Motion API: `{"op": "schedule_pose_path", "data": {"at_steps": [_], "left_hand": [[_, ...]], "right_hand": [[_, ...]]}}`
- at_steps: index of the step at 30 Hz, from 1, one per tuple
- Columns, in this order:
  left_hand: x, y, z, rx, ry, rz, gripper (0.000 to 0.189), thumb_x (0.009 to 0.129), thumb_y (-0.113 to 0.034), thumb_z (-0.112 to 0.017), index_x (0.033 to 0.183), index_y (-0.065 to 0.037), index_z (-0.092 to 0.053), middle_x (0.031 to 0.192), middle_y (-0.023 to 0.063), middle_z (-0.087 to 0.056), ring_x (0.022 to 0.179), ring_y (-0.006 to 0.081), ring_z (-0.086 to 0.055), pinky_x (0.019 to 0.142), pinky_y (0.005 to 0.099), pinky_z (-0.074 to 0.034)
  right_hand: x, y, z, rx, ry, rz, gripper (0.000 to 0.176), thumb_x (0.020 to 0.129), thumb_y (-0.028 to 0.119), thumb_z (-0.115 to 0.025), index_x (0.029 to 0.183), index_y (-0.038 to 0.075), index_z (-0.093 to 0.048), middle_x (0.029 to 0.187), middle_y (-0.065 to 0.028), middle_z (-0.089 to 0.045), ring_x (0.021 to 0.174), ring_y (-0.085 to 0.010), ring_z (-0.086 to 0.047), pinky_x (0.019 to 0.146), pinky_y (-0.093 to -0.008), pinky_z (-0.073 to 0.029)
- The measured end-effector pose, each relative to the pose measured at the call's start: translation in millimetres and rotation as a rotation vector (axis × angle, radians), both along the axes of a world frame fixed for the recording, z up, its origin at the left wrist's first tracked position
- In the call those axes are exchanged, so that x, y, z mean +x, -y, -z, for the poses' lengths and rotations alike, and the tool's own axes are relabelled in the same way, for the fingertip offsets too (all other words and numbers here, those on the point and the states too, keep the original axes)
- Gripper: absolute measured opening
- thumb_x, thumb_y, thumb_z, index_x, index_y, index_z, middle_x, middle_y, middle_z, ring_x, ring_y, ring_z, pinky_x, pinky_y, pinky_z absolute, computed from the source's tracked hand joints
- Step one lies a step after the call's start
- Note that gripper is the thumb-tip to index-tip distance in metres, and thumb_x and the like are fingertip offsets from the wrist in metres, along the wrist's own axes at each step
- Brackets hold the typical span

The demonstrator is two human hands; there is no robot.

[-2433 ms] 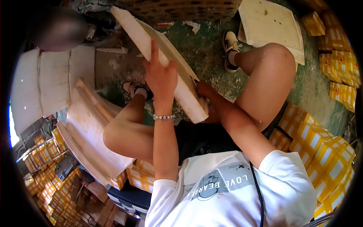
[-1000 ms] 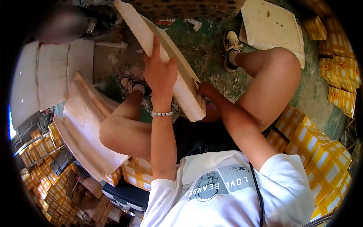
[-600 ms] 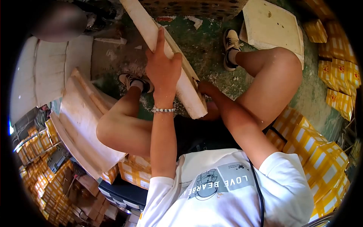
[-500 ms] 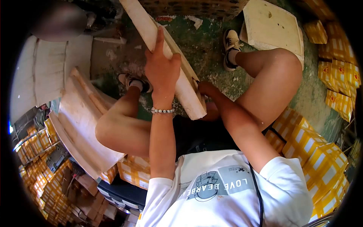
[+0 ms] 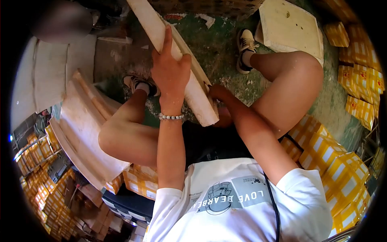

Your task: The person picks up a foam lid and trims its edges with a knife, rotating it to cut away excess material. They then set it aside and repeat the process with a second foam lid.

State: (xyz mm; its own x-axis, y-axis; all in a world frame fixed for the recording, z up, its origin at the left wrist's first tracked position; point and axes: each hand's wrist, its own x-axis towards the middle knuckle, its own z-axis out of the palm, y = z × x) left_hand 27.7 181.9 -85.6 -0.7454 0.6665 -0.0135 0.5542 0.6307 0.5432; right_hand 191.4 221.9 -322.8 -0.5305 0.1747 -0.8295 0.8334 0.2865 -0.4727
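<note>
A long off-white foam panel (image 5: 201,105) slants between my knees, its edge turned up toward me. My left hand (image 5: 171,72), with a beaded bracelet at the wrist, lies on the panel, index finger stretched along it and thumb apart; its other fingers are bent over the far side, mostly hidden. On the panel's right side, near its lower end, my right hand (image 5: 218,92) is closed around something small and dark that I cannot make out, its tip touching the panel.
A pale foam lid (image 5: 292,28) lies on the green floor at the upper right. More foam pieces (image 5: 86,133) lean beside my left leg. Yellow-taped boxes (image 5: 334,161) are stacked at the right and lower left. A brown crate stands at the top.
The view has shifted slightly. My left hand has barely moved up along the panel, and my right hand remains at nearly the same spot.
</note>
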Motion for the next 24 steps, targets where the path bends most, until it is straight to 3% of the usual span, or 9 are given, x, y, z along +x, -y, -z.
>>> {"op": "schedule_pose_path", "data": {"at_steps": [2,8,10,13,16,18,20,22,24], "left_hand": [[-0.7,1.5,2.3,-0.022,0.006,-0.002,0.079,0.085,-0.020,-0.067,0.158,-0.032,-0.040,0.132,0.0344,-0.057,0.082,0.0386,-0.069,0.076,0.0475,-0.057],[-2.0,3.4,2.8,0.021,-0.059,0.001,0.078,0.085,-0.019,-0.065,0.159,-0.031,-0.040,0.139,0.0354,-0.053,0.064,0.0314,-0.064,0.067,0.0450,-0.055],[-3.2,4.5,-1.0,0.010,0.099,-0.008,0.082,0.080,-0.018,-0.066,0.157,-0.031,-0.041,0.126,0.0336,-0.056,0.082,0.0446,-0.069,0.069,0.0466,-0.058],[-3.6,4.6,4.1,0.053,0.033,-0.008,0.082,0.080,-0.018,-0.065,0.157,-0.031,-0.041,0.126,0.0343,-0.055,0.079,0.0436,-0.069,0.068,0.0468,-0.058],[-1.6,6.4,6.1,0.110,-0.001,0.015,0.082,0.080,-0.018,-0.065,0.157,-0.032,-0.041,0.125,0.0335,-0.055,0.079,0.0430,-0.069,0.068,0.0464,-0.058],[1.4,3.6,3.1,0.053,-0.009,0.006,0.081,0.081,-0.019,-0.065,0.157,-0.032,-0.041,0.123,0.0322,-0.058,0.079,0.0391,-0.067,0.071,0.0470,-0.056],[2.0,0.3,2.1,-0.004,-0.019,-0.007,0.079,0.083,-0.019,-0.065,0.157,-0.033,-0.042,0.121,0.0308,-0.061,0.079,0.0351,-0.065,0.073,0.0477,-0.053],[2.5,1.8,4.9,0.052,0.006,-0.011,0.079,0.083,-0.019,-0.065,0.157,-0.032,-0.043,0.122,0.0331,-0.060,0.081,0.0366,-0.066,0.074,0.0475,-0.054],[2.0,3.3,9.6,0.074,-0.045,0.007,0.079,0.082,-0.019,-0.066,0.157,-0.032,-0.043,0.122,0.0337,-0.060,0.078,0.0366,-0.067,0.073,0.0466,-0.054]], "right_hand": [[0.4,0.4,-5.3,-0.038,0.081,0.062,0.032,0.082,0.021,-0.066,0.096,-0.005,-0.076,0.081,-0.0242,-0.072,0.065,-0.0337,-0.070,0.064,-0.0460,-0.055],[4.6,4.8,50.9,0.028,-0.049,-0.128,0.027,0.084,0.015,-0.063,0.097,-0.005,-0.076,0.080,-0.0221,-0.072,0.065,-0.0305,-0.069,0.065,-0.0447,-0.054],[7.4,8.6,75.1,0.115,-0.045,-0.210,0.025,0.084,0.011,-0.062,0.096,-0.005,-0.076,0.083,-0.0222,-0.073,0.068,-0.0306,-0.071,0.065,-0.0457,-0.055],[15.6,19.3,137.4,0.072,-0.013,-0.072,0.029,0.084,0.023,-0.074,0.100,-0.001,-0.077,0.093,-0.0196,-0.075,0.073,-0.0326,-0.071,0.068,-0.0469,-0.056],[4.8,-3.4,3.8,0.025,0.049,-0.276,0.023,0.081,0.008,-0.065,0.095,-0.005,-0.077,0.088,-0.0232,-0.073,0.075,-0.0325,-0.072,0.065,-0.0455,-0.055],[22.1,4.6,67.0,0.036,-0.096,-0.276,0.022,0.082,0.008,-0.064,0.095,-0.006,-0.076,0.089,-0.0233,-0.073,0.075,-0.0338,-0.072,0.065,-0.0455,-0.055],[14.9,1.5,58.9,0.046,-0.244,-0.281,0.022,0.083,0.008,-0.064,0.095,-0.006,-0.076,0.089,-0.0234,-0.073,0.076,-0.0351,-0.071,0.065,-0.0456,-0.055],[3.0,1.2,39.1,0.011,0.058,-0.106,0.019,0.084,0.006,-0.064,0.093,-0.006,-0.075,0.090,-0.0244,-0.072,0.075,-0.0369,-0.071,0.066,-0.0464,-0.055],[6.9,-5.4,25.9,-0.004,0.007,-0.189,0.019,0.085,0.006,-0.063,0.094,-0.007,-0.074,0.090,-0.0248,-0.072,0.075,-0.0360,-0.070,0.066,-0.0461,-0.055]]}}
